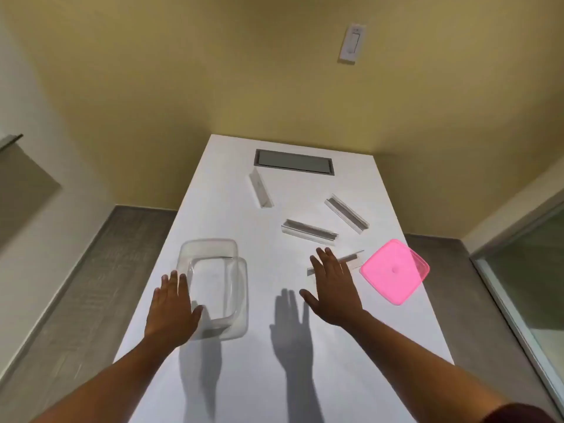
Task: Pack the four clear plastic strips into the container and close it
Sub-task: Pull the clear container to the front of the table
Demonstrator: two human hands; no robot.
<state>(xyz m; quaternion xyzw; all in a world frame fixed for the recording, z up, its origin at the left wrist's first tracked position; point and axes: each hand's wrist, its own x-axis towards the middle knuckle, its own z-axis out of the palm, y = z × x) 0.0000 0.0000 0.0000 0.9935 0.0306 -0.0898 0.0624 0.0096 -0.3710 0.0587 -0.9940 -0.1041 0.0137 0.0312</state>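
Observation:
A clear, empty plastic container [213,285] stands on the white table [305,361], left of the middle. My left hand [172,309] hovers flat and open at its near left corner. A pink lid [393,271] lies at the table's right edge. Several clear plastic strips are scattered on the table: one far strip [260,190] near the grey panel, one right strip [346,212], one middle strip [309,231], and a nearest strip [351,259] partly hidden under my right hand [332,285], whose fingers are spread open above it.
A grey rectangular panel [293,162] is set into the table's far end. The table ends close to the lid on the right. A yellow wall with a white switch plate [352,42] stands behind. Grey floor lies on both sides.

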